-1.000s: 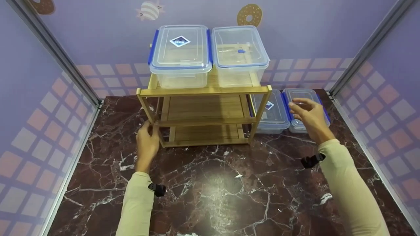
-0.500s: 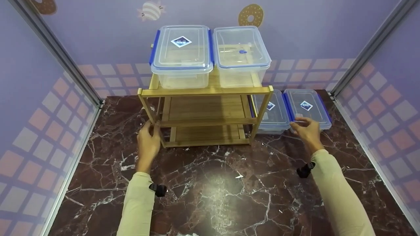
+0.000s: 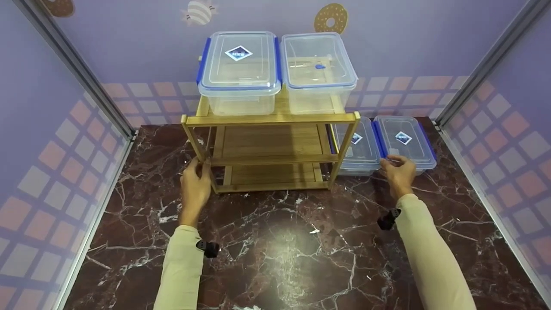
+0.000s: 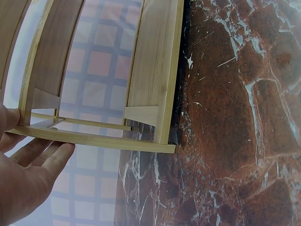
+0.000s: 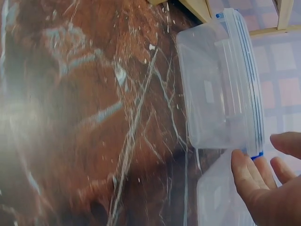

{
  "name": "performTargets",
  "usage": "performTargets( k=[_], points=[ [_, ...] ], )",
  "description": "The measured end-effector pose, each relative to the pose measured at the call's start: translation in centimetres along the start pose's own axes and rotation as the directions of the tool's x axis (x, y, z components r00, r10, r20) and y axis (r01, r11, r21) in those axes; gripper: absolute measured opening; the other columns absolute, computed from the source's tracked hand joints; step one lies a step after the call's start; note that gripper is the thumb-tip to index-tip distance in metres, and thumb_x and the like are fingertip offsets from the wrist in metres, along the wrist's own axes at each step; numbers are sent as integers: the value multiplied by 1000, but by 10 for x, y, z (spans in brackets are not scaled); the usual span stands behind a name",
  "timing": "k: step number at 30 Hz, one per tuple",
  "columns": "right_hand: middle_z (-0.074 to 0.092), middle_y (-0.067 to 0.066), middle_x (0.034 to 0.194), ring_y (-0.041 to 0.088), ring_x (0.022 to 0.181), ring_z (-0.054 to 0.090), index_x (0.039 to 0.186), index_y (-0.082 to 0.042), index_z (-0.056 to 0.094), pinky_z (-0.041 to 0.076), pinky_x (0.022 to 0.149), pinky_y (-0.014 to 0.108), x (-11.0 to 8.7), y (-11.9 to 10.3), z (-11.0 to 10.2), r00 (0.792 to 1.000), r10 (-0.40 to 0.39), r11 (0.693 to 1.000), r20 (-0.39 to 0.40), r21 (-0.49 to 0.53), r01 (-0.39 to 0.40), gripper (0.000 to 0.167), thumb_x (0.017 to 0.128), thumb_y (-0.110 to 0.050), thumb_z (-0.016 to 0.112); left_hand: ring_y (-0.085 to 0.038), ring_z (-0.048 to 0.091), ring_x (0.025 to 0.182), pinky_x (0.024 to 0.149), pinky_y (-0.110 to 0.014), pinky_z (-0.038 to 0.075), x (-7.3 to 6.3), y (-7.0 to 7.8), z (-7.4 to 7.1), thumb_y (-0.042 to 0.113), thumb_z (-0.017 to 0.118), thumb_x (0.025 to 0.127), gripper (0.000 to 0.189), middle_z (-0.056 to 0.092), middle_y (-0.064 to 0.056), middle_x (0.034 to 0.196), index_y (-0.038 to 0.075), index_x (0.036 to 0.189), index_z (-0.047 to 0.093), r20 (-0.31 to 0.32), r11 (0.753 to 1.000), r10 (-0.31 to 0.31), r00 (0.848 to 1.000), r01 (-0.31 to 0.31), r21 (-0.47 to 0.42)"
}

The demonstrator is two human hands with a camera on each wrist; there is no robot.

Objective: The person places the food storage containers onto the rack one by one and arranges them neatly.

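A three-tier wooden shelf rack [image 3: 275, 160] stands mid-scene. My left hand [image 3: 194, 185] grips its front left leg [image 4: 108, 141], thumb on one side and fingers on the other. My right hand [image 3: 398, 174] is at the front corners of two lidded clear plastic boxes right of the rack, near the seam between them. In the right wrist view, its fingertips [image 5: 239, 157] are loosely bent right by the blue-edged lid corner of the left box [image 5: 207, 94]. The right box [image 3: 407, 150] has blue side clips and a diamond label, and the hand partly covers its front.
On the rack's top tier sit two larger lidded plastic boxes, the left one [image 3: 239, 69] blue-clipped and the right one [image 3: 318, 64] with a blue lid plug. Dark marbled tabletop [image 3: 280, 254] spreads in front. Purple walls [image 3: 404, 43] enclose the back and sides.
My right hand has come down and toward me from over the right box to the front corners, uncovering that box's label. My left hand keeps its grip on the rack leg.
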State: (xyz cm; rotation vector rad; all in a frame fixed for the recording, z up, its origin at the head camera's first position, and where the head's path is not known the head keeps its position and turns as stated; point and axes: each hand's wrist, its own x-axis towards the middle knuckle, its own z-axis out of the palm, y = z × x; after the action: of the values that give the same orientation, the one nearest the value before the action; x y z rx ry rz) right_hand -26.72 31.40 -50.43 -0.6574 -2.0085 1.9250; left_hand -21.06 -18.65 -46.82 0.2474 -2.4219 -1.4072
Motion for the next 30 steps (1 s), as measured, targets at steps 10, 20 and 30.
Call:
performTargets(
  k=[10,20,30],
  points=[
    [61,1,80,7,61,65,122,12,60,56,62,19,-1,0,3,997,53,998,-60,44,-50,43,84,7,77,-37,64,112,97,-52,49,0,1,0,25,53,107,36,67,-23,121,3,134,61,-13,1000,8,1000,-8,-15],
    [63,-1,76,8,62,66,124,12,59,58,67,25,-6,2,-6,996,91,989,-15,114,-89,42,85,10,74,-34,65,104,91,-51,50,0,0,0,26,52,107,34,68,-21,115,4,131,63,-7,1000,6,1000,-6,-5],
    [67,2,73,11,60,67,121,9,59,58,63,26,-11,4,-20,985,170,951,37,257,-174,37,86,15,68,-34,65,103,90,-50,50,0,0,0,23,51,107,35,69,-22,115,1,132,62,-9,1000,24,1000,-24,-15]
  ],
)
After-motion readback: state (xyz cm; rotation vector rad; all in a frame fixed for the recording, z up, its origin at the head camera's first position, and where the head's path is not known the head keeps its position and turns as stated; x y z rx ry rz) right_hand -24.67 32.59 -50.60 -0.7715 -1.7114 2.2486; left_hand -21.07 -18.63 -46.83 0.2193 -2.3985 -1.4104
